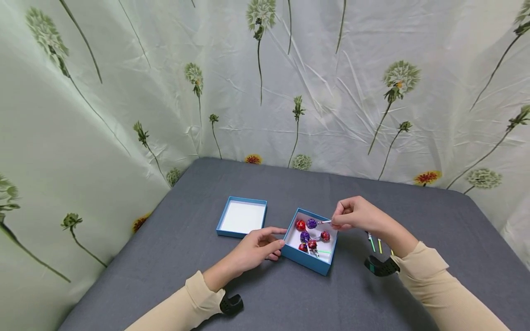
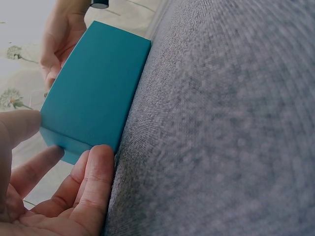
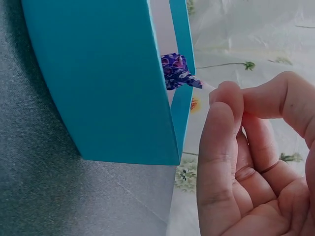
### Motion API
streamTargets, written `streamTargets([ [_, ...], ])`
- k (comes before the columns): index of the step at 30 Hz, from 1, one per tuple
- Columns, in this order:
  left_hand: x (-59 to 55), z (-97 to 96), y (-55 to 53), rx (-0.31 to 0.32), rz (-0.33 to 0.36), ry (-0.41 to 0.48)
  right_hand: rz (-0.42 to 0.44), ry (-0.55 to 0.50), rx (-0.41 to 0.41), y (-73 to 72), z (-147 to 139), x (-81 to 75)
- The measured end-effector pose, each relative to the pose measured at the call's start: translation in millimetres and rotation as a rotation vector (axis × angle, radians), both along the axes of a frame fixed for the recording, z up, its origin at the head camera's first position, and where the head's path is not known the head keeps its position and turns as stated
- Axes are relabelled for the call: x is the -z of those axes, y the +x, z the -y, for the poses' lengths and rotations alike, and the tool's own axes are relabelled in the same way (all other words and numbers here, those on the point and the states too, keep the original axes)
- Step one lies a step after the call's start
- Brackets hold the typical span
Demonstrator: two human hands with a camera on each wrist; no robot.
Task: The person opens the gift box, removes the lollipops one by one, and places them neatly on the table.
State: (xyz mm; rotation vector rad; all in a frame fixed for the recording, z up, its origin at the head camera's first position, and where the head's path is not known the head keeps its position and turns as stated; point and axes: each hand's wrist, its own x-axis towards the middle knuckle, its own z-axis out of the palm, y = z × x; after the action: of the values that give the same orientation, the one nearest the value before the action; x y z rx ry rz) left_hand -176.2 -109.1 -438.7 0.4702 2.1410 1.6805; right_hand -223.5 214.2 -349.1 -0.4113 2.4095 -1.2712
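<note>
A blue box (image 1: 306,261) with a white inside stands open-topped on the table, several red-wrapped and purple-wrapped lollipops in it. Thumb and fingertips of my right hand (image 1: 357,215) pinch the white stick of a purple lollipop (image 1: 311,223) over the box's right rim. In the right wrist view, that lollipop's wrapped head (image 3: 174,71) shows just past the box edge. My left hand (image 1: 254,248) touches the box's left end with spread fingers. From the left wrist, its fingertips rest against the blue box wall (image 2: 93,88). A red lollipop (image 1: 300,225) lies near the far left corner.
A shallow blue lid (image 1: 243,216), white inside, lies left of the box. Green and yellow sticks (image 1: 380,246) lie on the grey table (image 1: 165,276) beneath the right forearm, partly hidden. A flowered curtain (image 1: 331,105) hangs behind the table.
</note>
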Motion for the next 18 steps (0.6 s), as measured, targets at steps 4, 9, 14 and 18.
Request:
streamTargets([
  [4, 0.3, 0.1, -0.3, 0.0, 0.003, -0.001, 0.002, -0.018, 0.017, 3.8, -6, 1.3],
  [9, 0.5, 0.2, -0.5, 0.005, 0.006, 0.001, -0.003, -0.033, 0.041, 7.3, -16, 4.7],
  [14, 1.2, 0.3, -0.9, 0.004, 0.007, 0.001, 0.017, -0.095, 0.065, 9.9, -25, 6.3],
  [18, 1.3, 0.1, -0.9, -0.002, 0.008, -0.002, 0.021, -0.12, 0.081, 13.9, -33, 4.2],
])
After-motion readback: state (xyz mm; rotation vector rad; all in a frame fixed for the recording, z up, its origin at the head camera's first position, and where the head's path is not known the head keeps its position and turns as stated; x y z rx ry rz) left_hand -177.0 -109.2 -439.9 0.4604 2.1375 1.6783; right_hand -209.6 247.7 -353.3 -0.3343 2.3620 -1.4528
